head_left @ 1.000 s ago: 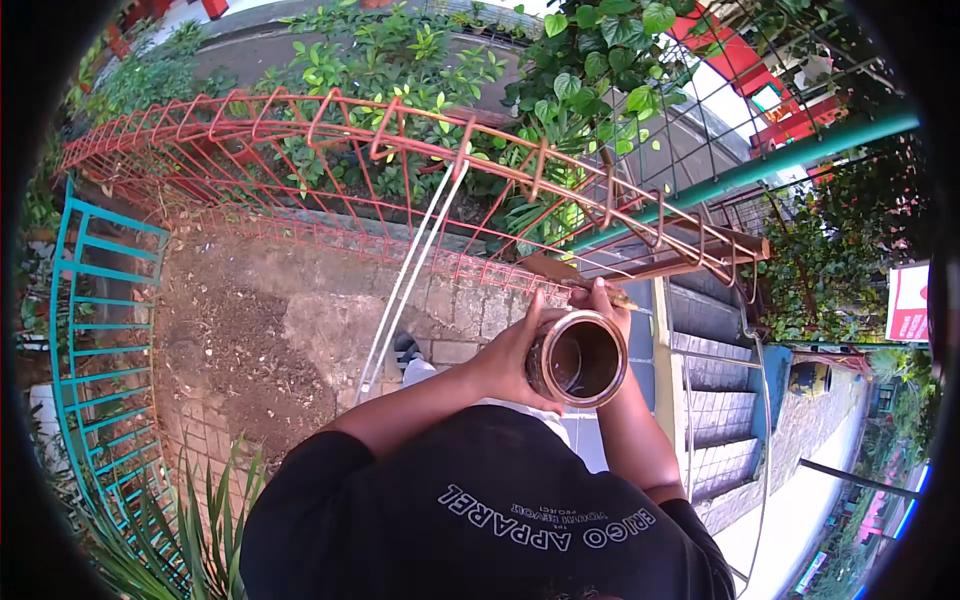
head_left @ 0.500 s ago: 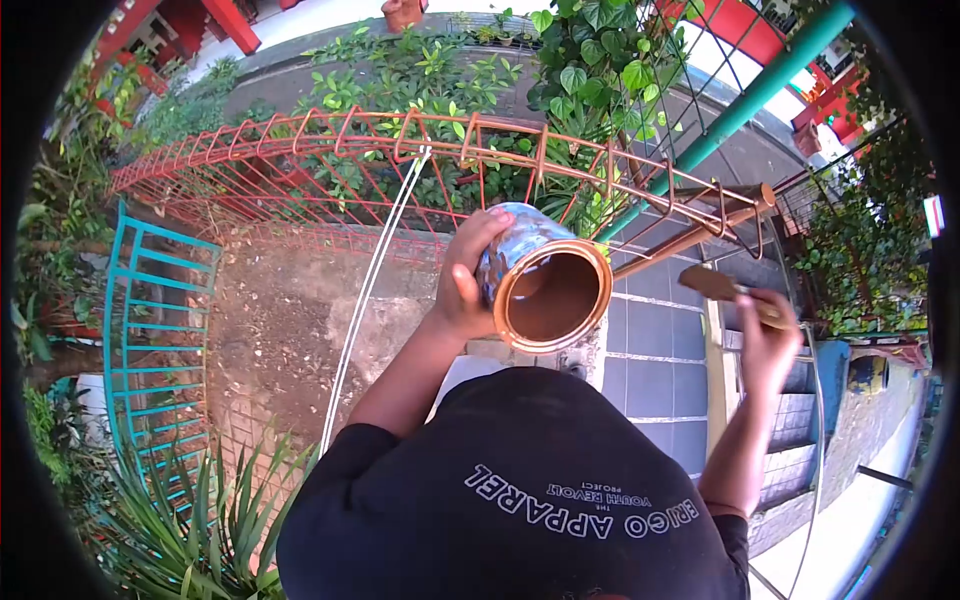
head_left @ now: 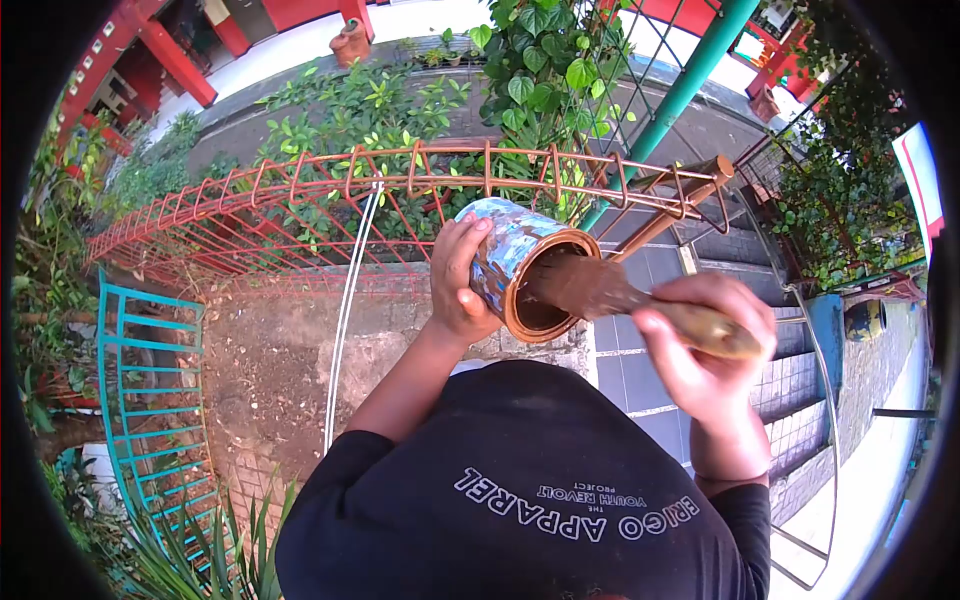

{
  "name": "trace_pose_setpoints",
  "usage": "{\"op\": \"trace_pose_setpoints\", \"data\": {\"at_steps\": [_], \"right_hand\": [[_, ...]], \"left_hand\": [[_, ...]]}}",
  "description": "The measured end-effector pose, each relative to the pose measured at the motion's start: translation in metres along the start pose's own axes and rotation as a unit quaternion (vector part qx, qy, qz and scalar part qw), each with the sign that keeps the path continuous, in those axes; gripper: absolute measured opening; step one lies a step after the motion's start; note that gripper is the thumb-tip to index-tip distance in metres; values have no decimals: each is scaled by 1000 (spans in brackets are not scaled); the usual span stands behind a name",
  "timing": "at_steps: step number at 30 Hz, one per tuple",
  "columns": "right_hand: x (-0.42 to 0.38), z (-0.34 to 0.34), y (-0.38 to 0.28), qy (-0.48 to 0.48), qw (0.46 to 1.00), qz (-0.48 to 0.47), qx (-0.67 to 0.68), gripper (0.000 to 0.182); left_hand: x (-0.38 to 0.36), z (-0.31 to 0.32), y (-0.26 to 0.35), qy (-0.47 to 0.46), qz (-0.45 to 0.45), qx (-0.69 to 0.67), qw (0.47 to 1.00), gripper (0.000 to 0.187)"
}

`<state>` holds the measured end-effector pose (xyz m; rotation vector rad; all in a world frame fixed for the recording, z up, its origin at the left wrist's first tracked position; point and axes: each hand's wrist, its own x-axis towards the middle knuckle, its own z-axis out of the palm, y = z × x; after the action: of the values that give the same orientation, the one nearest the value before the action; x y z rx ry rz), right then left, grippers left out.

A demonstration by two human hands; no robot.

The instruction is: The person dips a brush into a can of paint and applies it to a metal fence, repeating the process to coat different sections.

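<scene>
My left hand (head_left: 462,283) is wrapped round a paint can (head_left: 508,240) with a paint-smeared blue and white side. The can is tilted, its brown-coated mouth turned toward me and to the right. In my right hand (head_left: 712,350) is a paintbrush (head_left: 600,287), gripped by its wooden handle. Its brown-coated bristles reach into the can's mouth; their tips are hard to make out there. Just beyond the can runs a wire fence (head_left: 420,165), reddish on the left and brown toward the right, ending at a brown post (head_left: 715,172).
A turquoise metal gate (head_left: 150,375) stands at the left beside bare soil. White cords (head_left: 352,300) hang from the fence. A green pole (head_left: 665,115) slants behind it among leafy plants. Tiled paving (head_left: 645,370) and steps (head_left: 785,385) lie to the right.
My right hand has swung left and closer, bringing the paintbrush from out by the steps into the can's mouth. The can has turned to face more rightward, and the view has shifted.
</scene>
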<state>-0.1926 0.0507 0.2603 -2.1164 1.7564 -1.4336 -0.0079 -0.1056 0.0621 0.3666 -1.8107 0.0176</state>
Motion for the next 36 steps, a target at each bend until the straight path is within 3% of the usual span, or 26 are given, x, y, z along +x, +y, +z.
{"op": "trace_pose_setpoints", "data": {"at_steps": [8, 10, 15, 17, 18, 21, 25, 29, 32, 36], "right_hand": [[5, 67, 8, -54, 997, 51, -11, 21], [3, 77, 12, -78, 995, 57, -37, 20], [-3, 52, 15, -24, 991, 117, 66, 18], [-7, 44, 32, 34, 954, 236, 183, 17], [-13, 43, 51, 72, 928, 273, 244, 20], [-34, 47, 98, 143, 802, 388, 432, 25], [-58, 61, 126, 174, 647, 526, 525, 23], [-77, 72, 138, 143, 564, 563, 587, 28], [-90, 80, 144, 131, 540, 557, 617, 31], [-106, 82, 149, 146, 490, 562, 651, 35]], "left_hand": [[-8, -9, -4, 33, -1, 5, 999, 69], [-14, -19, -6, -9, -16, 5, 1000, 74], [-21, -30, -5, -28, -37, 67, 997, 101], [-22, -29, -4, -16, -31, 92, 995, 108], [-26, -30, -6, -22, -29, 100, 994, 129], [-30, -29, 8, -33, -95, 99, 990, 128], [-38, -27, 22, -55, -121, 112, 985, 132], [-40, -30, 35, -86, -129, 126, 980, 143], [-47, -30, 42, -79, -139, 99, 982, 138], [-56, -37, 48, -109, -177, 46, 977, 144]]}}
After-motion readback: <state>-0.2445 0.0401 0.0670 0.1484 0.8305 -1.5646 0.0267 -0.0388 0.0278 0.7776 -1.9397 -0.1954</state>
